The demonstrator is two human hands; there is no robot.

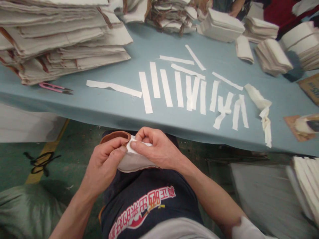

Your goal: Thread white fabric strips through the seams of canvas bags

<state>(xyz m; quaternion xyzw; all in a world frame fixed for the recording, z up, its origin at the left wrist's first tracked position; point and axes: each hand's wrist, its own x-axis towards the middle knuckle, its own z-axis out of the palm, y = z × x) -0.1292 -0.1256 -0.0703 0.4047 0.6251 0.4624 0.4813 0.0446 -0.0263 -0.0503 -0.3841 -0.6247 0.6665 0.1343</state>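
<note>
Over my lap I hold an off-white flat piece [136,162] with a curved lower edge; a brown band [114,135] loops up from it at the left. My left hand [106,157] pinches it where the band meets the pale part, thumb and forefinger together. My right hand [158,149] is closed too, its thumb pressing a small white strip [131,146] onto the piece beside the left fingertips. The fingers cover much of the strip, so I cannot tell how far it reaches.
On the blue table [112,109] lie several loose white strips [166,88] and a crumpled cream strip [266,122]. Pink-handled thread snips [56,88] rest near a tall stack of off-white pieces [62,36]. Folded stacks [221,25] line the back. A tape roll [307,123] sits far right.
</note>
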